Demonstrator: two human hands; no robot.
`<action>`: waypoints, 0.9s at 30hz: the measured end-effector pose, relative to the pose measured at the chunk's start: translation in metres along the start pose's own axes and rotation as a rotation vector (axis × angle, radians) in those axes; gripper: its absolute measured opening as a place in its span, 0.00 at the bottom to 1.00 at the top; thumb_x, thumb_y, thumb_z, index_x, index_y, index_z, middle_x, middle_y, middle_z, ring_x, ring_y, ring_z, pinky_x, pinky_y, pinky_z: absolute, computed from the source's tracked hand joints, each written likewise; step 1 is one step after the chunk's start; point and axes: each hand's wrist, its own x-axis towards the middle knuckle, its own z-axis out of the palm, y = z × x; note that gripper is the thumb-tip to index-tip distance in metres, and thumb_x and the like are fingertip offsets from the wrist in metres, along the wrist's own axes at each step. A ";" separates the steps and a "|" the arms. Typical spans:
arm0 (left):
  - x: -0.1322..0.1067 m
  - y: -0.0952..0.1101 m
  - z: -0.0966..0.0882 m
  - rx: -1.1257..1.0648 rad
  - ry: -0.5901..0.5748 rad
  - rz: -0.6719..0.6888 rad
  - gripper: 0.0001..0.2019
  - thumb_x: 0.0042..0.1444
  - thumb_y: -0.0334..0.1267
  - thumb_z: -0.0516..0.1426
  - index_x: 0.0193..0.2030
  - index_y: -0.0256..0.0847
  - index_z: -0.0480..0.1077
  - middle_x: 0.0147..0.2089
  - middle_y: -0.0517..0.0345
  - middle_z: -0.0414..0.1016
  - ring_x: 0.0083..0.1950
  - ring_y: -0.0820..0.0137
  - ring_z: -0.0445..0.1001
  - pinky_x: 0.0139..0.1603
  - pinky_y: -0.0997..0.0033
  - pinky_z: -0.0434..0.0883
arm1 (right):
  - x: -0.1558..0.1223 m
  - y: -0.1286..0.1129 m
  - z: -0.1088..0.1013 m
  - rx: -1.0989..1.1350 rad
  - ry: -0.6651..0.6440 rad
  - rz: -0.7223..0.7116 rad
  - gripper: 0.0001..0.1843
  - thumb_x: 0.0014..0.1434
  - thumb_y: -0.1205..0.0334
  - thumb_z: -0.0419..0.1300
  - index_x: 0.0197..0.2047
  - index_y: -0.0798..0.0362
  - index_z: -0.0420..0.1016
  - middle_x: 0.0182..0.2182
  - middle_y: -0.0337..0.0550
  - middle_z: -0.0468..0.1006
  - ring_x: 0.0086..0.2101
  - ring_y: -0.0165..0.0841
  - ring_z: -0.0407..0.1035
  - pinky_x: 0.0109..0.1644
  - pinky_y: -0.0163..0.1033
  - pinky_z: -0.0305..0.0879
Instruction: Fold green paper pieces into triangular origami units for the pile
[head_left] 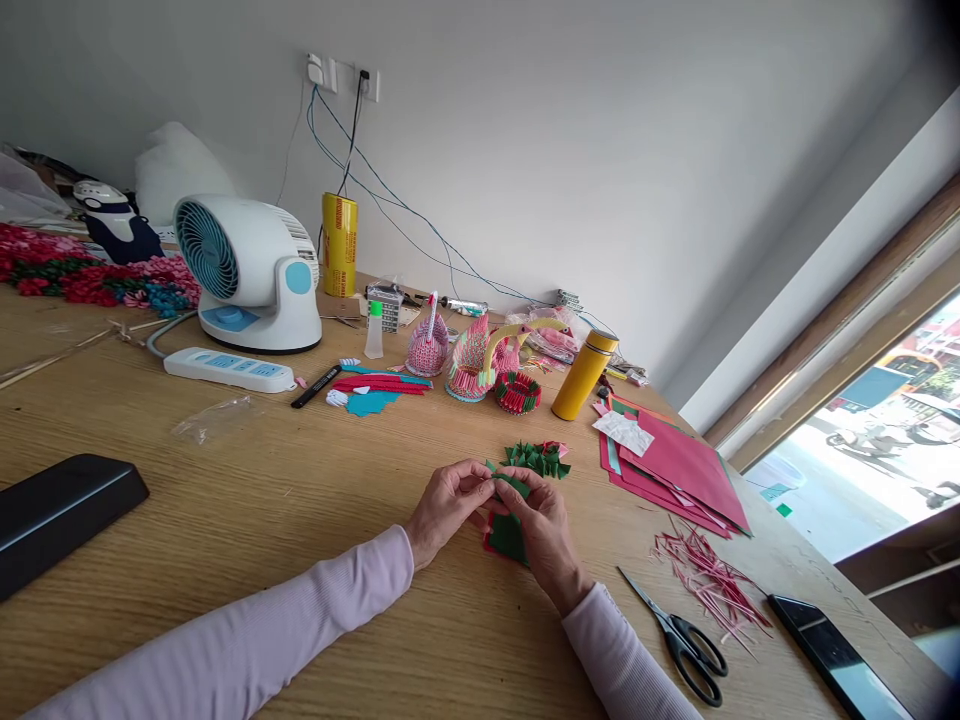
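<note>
Between the fingertips of both hands is a small piece of green paper, partly covered by the fingers. My left hand pinches its left side. My right hand grips it from the right, thumb and fingers closed. Below them on the table lies a small stack of green paper pieces with a red edge showing. Just beyond the hands sits a pile of folded green paper pieces, with a bit of pink at its right end. Farther back stands a round red and green folded-paper ring.
Black-handled scissors, pink paper strips and a phone lie at right, below red paper sheets. Paper swans, a yellow cylinder, a fan and a power strip stand behind. A black object is at left.
</note>
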 end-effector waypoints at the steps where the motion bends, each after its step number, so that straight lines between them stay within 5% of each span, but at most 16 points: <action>1: 0.000 0.000 0.000 0.002 -0.003 0.002 0.12 0.49 0.43 0.60 0.34 0.35 0.68 0.28 0.56 0.75 0.32 0.65 0.78 0.21 0.76 0.72 | 0.000 0.000 0.000 -0.024 0.015 -0.013 0.13 0.50 0.55 0.65 0.37 0.54 0.74 0.30 0.41 0.77 0.29 0.32 0.70 0.34 0.37 0.67; 7: -0.001 0.001 0.001 0.030 -0.011 -0.010 0.13 0.49 0.43 0.59 0.33 0.33 0.68 0.29 0.55 0.74 0.31 0.64 0.78 0.21 0.76 0.72 | 0.004 0.002 -0.003 -0.271 0.101 -0.160 0.12 0.51 0.55 0.64 0.32 0.55 0.74 0.29 0.42 0.76 0.31 0.33 0.69 0.34 0.36 0.66; 16: 0.000 0.000 -0.001 -0.019 0.009 -0.040 0.13 0.48 0.42 0.60 0.34 0.32 0.68 0.31 0.52 0.76 0.31 0.65 0.78 0.22 0.75 0.72 | -0.001 -0.006 -0.008 -0.697 0.031 -0.578 0.03 0.56 0.66 0.59 0.32 0.52 0.75 0.30 0.41 0.73 0.32 0.32 0.67 0.36 0.36 0.64; 27: 0.001 0.000 -0.004 -0.075 -0.037 -0.098 0.14 0.49 0.44 0.60 0.33 0.32 0.68 0.31 0.51 0.76 0.33 0.64 0.78 0.22 0.77 0.71 | 0.001 -0.006 -0.017 -0.905 -0.052 -0.642 0.04 0.58 0.66 0.58 0.33 0.51 0.75 0.33 0.43 0.74 0.34 0.34 0.69 0.39 0.39 0.64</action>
